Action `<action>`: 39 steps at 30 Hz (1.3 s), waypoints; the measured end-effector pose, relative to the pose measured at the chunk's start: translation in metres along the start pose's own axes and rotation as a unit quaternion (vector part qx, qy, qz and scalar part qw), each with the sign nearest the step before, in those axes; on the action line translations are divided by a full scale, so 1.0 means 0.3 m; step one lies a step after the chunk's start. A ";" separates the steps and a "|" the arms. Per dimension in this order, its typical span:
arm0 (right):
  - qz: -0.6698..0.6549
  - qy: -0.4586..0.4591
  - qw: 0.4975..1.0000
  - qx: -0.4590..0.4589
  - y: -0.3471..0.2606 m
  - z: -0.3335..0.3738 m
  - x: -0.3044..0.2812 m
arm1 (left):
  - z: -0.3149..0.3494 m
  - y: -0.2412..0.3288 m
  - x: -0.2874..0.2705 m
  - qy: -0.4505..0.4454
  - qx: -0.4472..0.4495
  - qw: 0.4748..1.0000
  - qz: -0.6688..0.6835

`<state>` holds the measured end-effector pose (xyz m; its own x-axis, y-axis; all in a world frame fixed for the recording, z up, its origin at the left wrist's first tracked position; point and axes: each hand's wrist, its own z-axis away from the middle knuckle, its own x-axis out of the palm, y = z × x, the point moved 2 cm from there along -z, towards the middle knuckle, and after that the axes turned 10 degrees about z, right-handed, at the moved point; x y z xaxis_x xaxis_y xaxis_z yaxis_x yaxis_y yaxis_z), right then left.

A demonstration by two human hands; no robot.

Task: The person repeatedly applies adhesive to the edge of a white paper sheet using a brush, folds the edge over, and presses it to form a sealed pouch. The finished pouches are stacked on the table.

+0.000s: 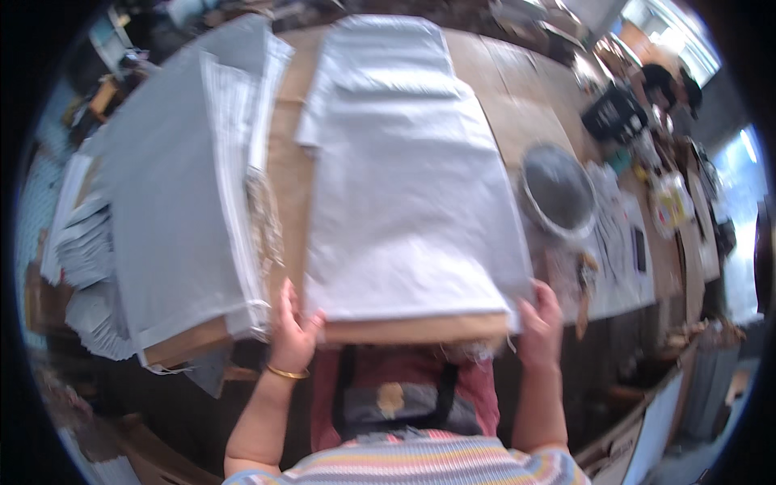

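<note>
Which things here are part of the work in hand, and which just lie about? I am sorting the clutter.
In hand: white sack, gripped at its near corners by the left hand and right hand.

Lying about: stack of grey sacks, round metal bowl, papers, wooden table.

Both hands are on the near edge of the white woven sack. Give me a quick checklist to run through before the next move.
1. Left hand on the near left corner of the white sack: ok.
2. Right hand on the near right corner: ok.
3. Whether the fingers pinch the fabric or only press on it: cannot tell, the picture is blurred.
4. Sack lying flat along the brown board: ok, though a fold crosses its far end.
5. Grey stack on the left apart from the sack: ok, bare table shows between them.
6. Round metal bowl clear of the sack's right edge: not ok, it sits close beside it.
</note>
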<state>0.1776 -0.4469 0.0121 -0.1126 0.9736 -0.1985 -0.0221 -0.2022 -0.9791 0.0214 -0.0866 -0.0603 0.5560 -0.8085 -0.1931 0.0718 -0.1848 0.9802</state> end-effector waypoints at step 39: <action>0.639 -0.023 0.611 -0.467 -0.013 -0.784 0.675 | 0.080 0.257 -0.597 0.252 0.281 0.828 -0.415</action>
<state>0.3886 -0.2241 -0.0346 0.5261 0.0760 -0.8471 0.6869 -0.6252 0.3705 -0.0924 0.0306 0.0487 0.7935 0.0362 -0.6074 0.2832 -0.9055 0.3160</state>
